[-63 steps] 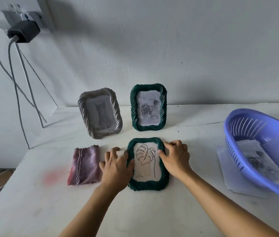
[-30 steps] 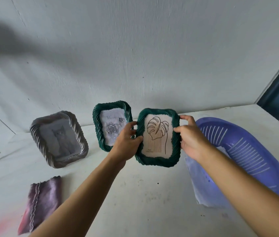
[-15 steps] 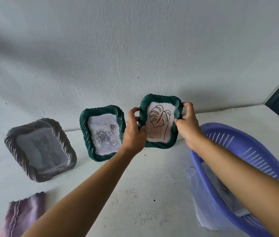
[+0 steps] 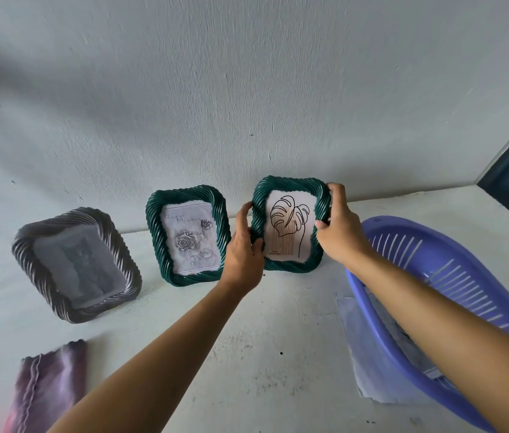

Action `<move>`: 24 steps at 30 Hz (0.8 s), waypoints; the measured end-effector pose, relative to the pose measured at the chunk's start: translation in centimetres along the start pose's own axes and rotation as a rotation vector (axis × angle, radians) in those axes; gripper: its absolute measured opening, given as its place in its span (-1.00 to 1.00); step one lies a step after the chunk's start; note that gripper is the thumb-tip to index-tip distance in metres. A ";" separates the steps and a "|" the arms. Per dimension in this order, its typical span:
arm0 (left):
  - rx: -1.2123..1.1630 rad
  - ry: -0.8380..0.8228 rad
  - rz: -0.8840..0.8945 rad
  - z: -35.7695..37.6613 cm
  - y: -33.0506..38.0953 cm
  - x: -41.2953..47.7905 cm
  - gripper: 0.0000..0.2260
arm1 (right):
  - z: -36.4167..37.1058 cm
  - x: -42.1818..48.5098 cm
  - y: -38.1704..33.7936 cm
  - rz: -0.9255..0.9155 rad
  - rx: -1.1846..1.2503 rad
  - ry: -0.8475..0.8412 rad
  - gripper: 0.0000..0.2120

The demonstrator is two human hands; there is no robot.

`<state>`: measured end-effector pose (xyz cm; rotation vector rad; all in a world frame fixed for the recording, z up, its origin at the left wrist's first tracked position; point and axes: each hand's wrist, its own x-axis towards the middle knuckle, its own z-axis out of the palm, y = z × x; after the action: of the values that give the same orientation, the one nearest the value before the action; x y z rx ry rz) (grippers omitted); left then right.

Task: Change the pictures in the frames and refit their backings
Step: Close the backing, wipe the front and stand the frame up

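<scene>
The dark green rope-twist picture frame (image 4: 290, 228), with a line-drawn leaf on white paper inside, is upright at the back of the white desk (image 4: 262, 354), close to the wall. Both hands grasp it, the left hand (image 4: 243, 245) on its left edge and the right hand (image 4: 337, 232) on its right. Just beside it, a slotted purple plastic basket (image 4: 453, 260) holds paper sheets (image 4: 403, 345), blurred.

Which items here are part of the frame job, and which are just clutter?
In the job: leaf-print frame, gripped by left hand and right hand; rose-print frame; grey frame; purple basket, likely for prints.
Lying about: purple cloth; paper sheet under the basket.
</scene>
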<state>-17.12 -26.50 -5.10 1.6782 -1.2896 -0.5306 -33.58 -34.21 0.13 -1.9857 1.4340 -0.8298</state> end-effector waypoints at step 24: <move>0.111 -0.175 -0.042 -0.8 0.5 -2.0 -0.26 | -0.3 -1.5 2.3 -0.286 -0.206 0.038 -0.17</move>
<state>-17.46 -24.36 -4.61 1.7856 -1.4342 -0.6535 -35.58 -33.40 -1.59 -2.3826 1.3192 -0.8726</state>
